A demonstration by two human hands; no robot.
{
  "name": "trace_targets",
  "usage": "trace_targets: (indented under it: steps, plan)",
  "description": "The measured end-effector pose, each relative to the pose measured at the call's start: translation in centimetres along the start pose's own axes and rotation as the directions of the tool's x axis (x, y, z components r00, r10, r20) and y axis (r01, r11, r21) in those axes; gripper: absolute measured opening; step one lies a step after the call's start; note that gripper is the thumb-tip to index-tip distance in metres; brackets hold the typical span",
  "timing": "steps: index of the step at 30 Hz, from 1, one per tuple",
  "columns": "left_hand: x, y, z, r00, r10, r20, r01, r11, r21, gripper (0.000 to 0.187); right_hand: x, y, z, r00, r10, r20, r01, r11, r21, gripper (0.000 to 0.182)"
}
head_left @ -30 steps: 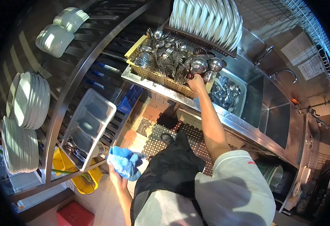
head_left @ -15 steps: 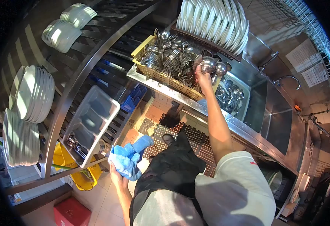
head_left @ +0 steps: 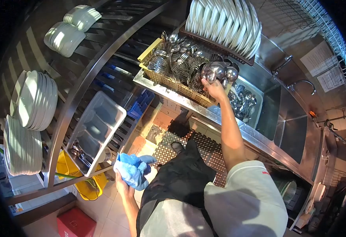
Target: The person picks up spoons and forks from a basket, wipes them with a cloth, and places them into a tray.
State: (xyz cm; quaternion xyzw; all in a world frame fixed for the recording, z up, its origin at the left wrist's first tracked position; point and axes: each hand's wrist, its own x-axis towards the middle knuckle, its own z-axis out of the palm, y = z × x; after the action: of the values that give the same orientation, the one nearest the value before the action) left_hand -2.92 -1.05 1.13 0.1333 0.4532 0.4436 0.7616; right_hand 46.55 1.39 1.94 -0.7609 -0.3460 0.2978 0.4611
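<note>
My left hand (head_left: 122,185) is closed around a bunched blue cloth (head_left: 132,170), held low beside the black apron. Over the right end of a yellow basket (head_left: 159,77), my right hand (head_left: 215,89) grips large shiny spoons (head_left: 213,72), their round bowls facing up. Forks and spoons (head_left: 181,59) fill the basket, which rests on the steel counter edge. Right of my right hand, more cutlery (head_left: 242,103) lies in a pale tub in the sink.
White plates (head_left: 222,27) stand in a brown rack behind the basket. At left, a slatted shelf holds plate stacks (head_left: 34,100) and a grey divided bin (head_left: 98,128) with some cutlery. A yellow bucket (head_left: 96,185) and red box (head_left: 76,223) are below. Taps (head_left: 301,85) stand at right.
My right hand has shifted slightly, and the large spoons in it are bunched closer together, turned more upward. The loose end of the blue cloth hangs a little lower and shorter.
</note>
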Motion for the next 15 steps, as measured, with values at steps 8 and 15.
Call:
trace_targets:
  steps: [8,15]
  plan:
    - [-0.2,0.2,0.6,1.0,0.03,-0.009,-0.029,0.999,0.017,0.047,0.3,0.3,-1.0,0.996,0.014,0.086,-0.046,0.921,0.388,0.031]
    - [-0.2,0.2,1.5,1.0,0.025,-0.019,-0.026,0.999,-0.027,0.044,1.2,-3.7,-2.2,0.976,0.167,0.141,-0.212,0.884,0.417,0.044]
